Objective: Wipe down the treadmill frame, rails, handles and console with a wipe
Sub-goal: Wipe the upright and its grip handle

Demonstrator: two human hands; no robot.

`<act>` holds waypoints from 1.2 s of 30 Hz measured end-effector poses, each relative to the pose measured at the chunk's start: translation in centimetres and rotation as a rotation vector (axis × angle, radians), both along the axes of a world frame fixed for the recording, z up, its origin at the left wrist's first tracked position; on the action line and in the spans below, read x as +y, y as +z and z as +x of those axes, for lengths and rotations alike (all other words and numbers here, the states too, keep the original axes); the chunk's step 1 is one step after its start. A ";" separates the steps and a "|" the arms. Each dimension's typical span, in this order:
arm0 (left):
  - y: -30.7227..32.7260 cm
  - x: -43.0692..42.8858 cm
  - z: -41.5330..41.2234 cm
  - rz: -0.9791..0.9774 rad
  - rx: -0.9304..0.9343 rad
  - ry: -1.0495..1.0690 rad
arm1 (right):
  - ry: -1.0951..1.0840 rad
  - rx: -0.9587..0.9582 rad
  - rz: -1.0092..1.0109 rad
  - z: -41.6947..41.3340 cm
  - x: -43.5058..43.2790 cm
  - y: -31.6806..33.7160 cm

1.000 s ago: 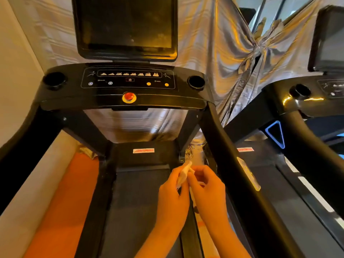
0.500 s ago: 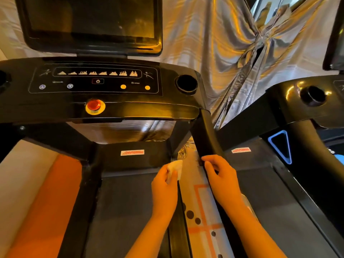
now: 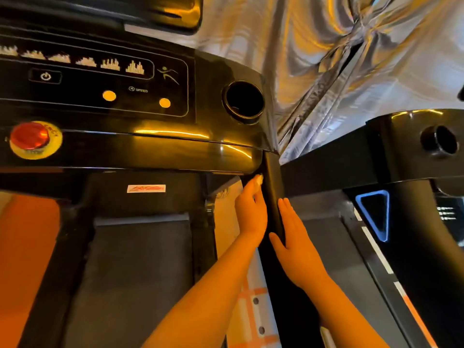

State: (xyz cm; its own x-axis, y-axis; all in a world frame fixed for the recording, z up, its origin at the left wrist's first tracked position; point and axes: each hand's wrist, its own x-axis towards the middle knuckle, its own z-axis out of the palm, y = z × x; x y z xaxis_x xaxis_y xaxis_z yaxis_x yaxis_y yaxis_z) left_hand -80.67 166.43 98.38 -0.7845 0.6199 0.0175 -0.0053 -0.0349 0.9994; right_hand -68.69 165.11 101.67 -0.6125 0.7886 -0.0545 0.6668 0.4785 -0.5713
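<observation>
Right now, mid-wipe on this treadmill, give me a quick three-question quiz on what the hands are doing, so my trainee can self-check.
1. True or false: the right hand lies on the black rail with straight fingers.
2. Which holds the wipe? A) left hand B) right hand C) neither
3. Fill in: the wipe meets the black rail just below the ___.
Key: 1 true; 2 A; 3 console.
</observation>
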 end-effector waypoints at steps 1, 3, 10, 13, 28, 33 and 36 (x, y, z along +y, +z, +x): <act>0.1 0.3 0.5 -0.007 -0.024 -0.007 | -0.002 0.014 -0.010 0.0 0.1 0.0; 0.6 0.1 1.4 0.003 -0.140 -0.105 | -0.011 0.031 -0.030 0.1 0.1 0.0; 1.4 -1.4 2.1 0.051 -0.189 -0.438 | -0.029 0.114 -0.053 -0.2 0.1 -0.1; 1.7 0.6 0.9 0.018 -0.191 -0.429 | 0.004 0.087 -0.044 0.2 0.4 -0.1; -0.1 -1.3 1.8 0.019 -0.239 -0.406 | 0.032 0.079 -0.061 0.1 0.7 -0.3; 0.7 0.3 1.0 0.058 -0.218 -0.369 | 0.025 0.065 -0.044 0.0 0.6 -0.3; 0.7 2.0 0.3 0.065 -0.245 -0.330 | 0.023 0.067 -0.045 0.0 0.6 -0.3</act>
State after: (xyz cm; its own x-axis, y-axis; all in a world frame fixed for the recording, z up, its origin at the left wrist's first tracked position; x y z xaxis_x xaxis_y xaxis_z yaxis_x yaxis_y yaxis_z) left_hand -80.39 168.46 99.08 -0.5299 0.8423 -0.0981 -0.2645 -0.0543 0.9628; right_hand -68.73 165.71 101.41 -0.6336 0.7722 -0.0477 0.6156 0.4658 -0.6357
